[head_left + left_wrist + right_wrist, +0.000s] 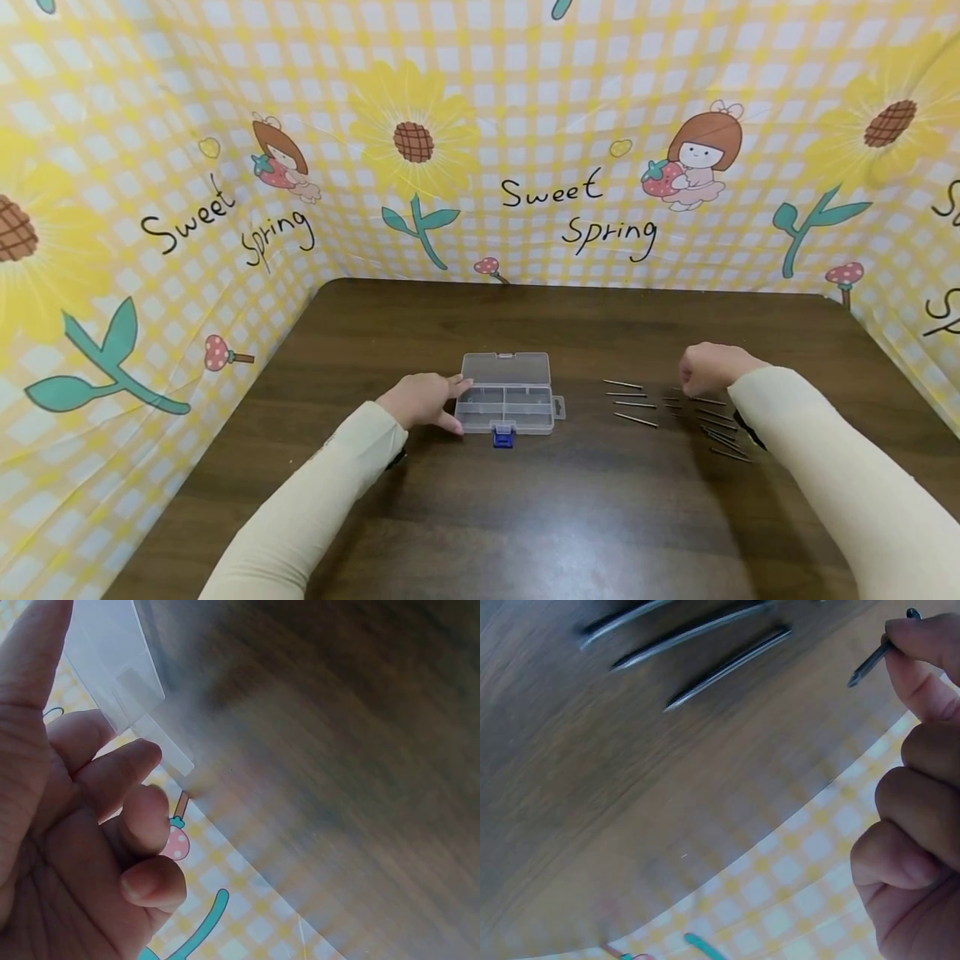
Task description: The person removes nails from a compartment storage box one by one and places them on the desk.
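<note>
A clear plastic compartment box [504, 408] with a blue latch [503, 438] lies with its lid [506, 368] raised at the back. My left hand [426, 400] holds the box's left end, thumb at the front corner and a finger by the hinge. In the left wrist view the other fingers [146, 817] are bent beside the lid. My right hand [718, 368] pinches a short nail [868, 666] between thumb and forefinger, its point sticking out; the head view hides this nail. Several longer nails [727, 669] lie close to that hand.
The brown wooden table [570, 508] carries a row of long nails [635, 405] right of the box. Small nails [671, 406] lie further right, then another group of nails [723, 433] near the right wrist. A yellow checked cloth [555, 108] hangs behind and at the sides.
</note>
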A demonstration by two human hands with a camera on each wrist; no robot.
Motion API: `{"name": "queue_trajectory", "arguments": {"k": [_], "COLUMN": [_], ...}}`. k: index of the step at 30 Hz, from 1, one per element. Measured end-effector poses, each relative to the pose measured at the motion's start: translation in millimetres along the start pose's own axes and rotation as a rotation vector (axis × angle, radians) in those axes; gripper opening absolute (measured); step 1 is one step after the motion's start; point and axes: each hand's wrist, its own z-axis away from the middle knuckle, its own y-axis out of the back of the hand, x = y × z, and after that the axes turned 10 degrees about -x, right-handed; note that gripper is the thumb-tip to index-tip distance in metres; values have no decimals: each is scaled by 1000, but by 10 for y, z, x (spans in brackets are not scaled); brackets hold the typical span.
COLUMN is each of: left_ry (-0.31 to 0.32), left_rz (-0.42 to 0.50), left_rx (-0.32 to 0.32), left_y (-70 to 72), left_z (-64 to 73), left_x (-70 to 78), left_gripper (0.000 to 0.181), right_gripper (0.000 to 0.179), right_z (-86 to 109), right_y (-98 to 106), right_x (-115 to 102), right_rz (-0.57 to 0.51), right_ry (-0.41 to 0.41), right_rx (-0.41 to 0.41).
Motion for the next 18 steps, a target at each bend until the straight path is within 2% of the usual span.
{"name": "queue_trajectory", "arguments": {"k": [5,10,18], "left_ry": [-4,-3,-1], "left_rz": [12,16,21], "left_rx": [6,3,10], "left_y": [-4,-11,-5], "left_z": [-1,9,35], "left_x": [-1,4,-2], "left_gripper": [84,84,84], "right_gripper": [34,33,33], "right_z": [65,108,68], "right_y": [-38,-88,-159], "right_x": [102,163,278], "right_rz": [-41,-67,-23], "right_ry": [-36,-32,-31], "right_rx": [11,32,86]}}
